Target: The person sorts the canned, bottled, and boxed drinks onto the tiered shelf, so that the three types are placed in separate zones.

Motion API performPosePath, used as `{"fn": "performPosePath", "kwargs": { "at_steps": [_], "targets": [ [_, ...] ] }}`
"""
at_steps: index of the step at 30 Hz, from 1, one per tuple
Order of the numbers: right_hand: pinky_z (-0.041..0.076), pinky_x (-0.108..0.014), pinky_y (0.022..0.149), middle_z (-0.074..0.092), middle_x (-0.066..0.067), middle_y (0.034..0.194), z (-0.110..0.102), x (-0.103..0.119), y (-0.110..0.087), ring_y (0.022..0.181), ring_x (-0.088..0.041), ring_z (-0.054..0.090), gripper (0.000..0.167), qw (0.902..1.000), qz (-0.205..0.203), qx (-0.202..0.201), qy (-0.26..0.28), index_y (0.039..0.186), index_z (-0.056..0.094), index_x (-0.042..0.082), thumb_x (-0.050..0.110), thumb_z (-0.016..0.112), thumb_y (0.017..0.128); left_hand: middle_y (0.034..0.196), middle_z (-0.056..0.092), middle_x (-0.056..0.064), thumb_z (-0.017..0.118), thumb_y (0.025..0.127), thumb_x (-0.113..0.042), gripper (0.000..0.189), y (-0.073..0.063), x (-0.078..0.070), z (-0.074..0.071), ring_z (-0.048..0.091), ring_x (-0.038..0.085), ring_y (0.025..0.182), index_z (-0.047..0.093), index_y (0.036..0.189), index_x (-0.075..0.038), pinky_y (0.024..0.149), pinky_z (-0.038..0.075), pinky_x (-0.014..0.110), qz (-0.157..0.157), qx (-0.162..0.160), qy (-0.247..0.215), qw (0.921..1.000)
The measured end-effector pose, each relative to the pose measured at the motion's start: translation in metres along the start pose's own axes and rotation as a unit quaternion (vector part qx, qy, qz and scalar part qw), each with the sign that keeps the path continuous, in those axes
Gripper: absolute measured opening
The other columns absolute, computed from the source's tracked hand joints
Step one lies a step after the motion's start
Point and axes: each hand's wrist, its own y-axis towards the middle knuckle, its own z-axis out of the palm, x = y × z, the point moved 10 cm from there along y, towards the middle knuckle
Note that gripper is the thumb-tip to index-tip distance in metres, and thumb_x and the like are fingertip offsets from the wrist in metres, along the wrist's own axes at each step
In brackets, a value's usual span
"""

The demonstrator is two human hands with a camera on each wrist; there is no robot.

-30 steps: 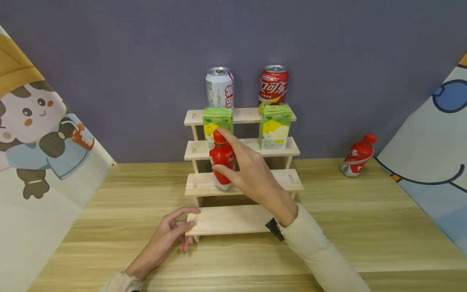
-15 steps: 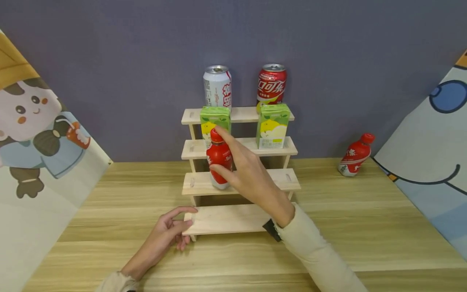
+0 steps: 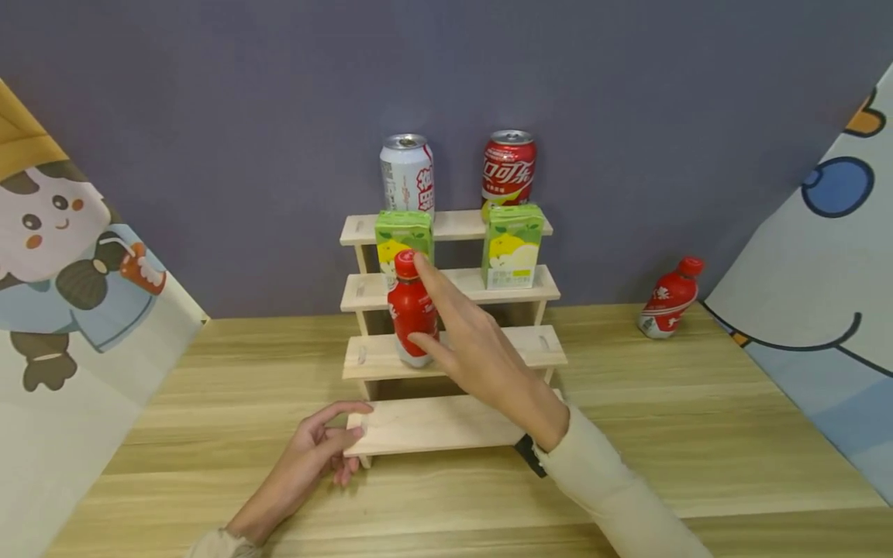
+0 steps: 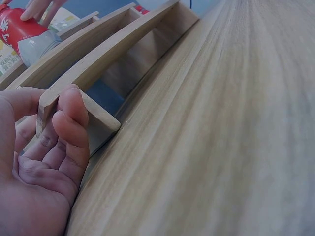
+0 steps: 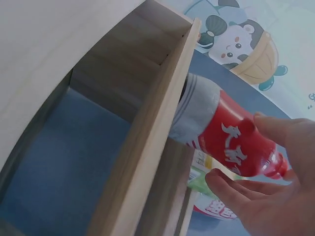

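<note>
A red plastic bottle (image 3: pixel 413 310) with a white base stands upright on the third step down of a wooden tiered shelf (image 3: pixel 432 425), toward its left side. Beside the bottle is my right hand (image 3: pixel 481 353), thumb and fingers spread loosely around it; in the right wrist view there is a gap between the fingers and the bottle (image 5: pixel 236 137). Whether the thumb still touches it, I cannot tell. My left hand (image 3: pixel 314 449) pinches the left end of the lowest step, thumb on top and fingers curled beneath, as the left wrist view shows.
On the top step stand a white can (image 3: pixel 408 174) and a red cola can (image 3: pixel 509 170). Two green juice boxes occupy the second step, the right one (image 3: pixel 515 248) unobstructed. Another red bottle (image 3: pixel 670 298) stands on the table at the right, near the dark wall.
My right hand has loosened and drawn slightly right and down from the bottle, which stays on its step. The left hand keeps its pinch. The head view has shifted a little.
</note>
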Motion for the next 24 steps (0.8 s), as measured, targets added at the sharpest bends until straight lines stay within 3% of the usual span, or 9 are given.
{"fn": "performPosePath", "kwargs": {
  "at_steps": [6, 16, 24],
  "targets": [
    [0.046, -0.042, 0.105, 0.035, -0.007, 0.159, -0.015, 0.000, -0.012, 0.142, -0.023, 0.039, 0.092, 0.9991, 0.006, -0.001, -0.042, 0.161, 0.017, 0.024, 0.019, 0.076, 0.090, 0.067, 0.071, 0.003, 0.050, 0.104, -0.007, 0.039, 0.000, 0.000, 0.000, 0.062, 0.011, 0.052, 0.044, 0.141, 0.003, 0.046, 0.048, 0.021, 0.000, -0.002, 0.000, 1.0000],
    [0.042, -0.044, 0.109, 0.045, -0.007, 0.152, -0.048, 0.000, -0.027, 0.137, -0.024, 0.046, 0.079, 0.9961, -0.005, -0.016, -0.086, 0.155, 0.033, 0.015, 0.017, 0.076, 0.090, 0.066, 0.070, 0.003, 0.051, 0.103, -0.007, 0.039, 0.000, 0.000, 0.000, 0.061, 0.011, 0.052, 0.044, 0.140, 0.004, 0.046, 0.047, 0.020, -0.004, -0.007, 0.001, 1.0000],
    [0.044, -0.043, 0.107, 0.051, -0.010, 0.146, -0.080, -0.012, -0.041, 0.130, -0.026, 0.052, 0.071, 0.9927, -0.022, -0.064, -0.099, 0.149, 0.041, 0.007, 0.009, 0.077, 0.088, 0.067, 0.071, 0.002, 0.050, 0.104, -0.007, 0.039, 0.000, -0.001, 0.001, 0.062, 0.010, 0.052, 0.044, 0.141, 0.003, 0.046, 0.048, 0.020, -0.004, -0.002, -0.001, 1.0000]
  ]
}}
